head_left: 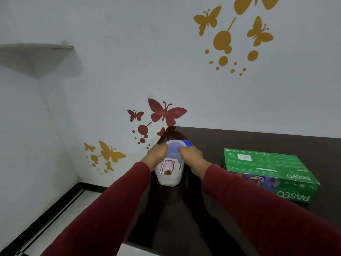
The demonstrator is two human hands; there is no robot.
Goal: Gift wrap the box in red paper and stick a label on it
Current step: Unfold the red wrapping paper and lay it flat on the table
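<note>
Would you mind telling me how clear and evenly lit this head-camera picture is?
Head view: wide-angle bending at the edges; soft overall, the hands slightly blurred at the translucent container; the dark table shows a faint sheen and arm shadows; the green box print is legible.

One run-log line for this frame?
both hands grip tub rim | labels inside | green box unwrapped

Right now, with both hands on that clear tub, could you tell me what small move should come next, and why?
Probably lift one label out of the translucent plastic tub. The left hand and right hand both grip its rim, the labels sit loose inside, and the green Paseo tissue box lies unwrapped beside it on the dark table. No red paper is in view.
</note>
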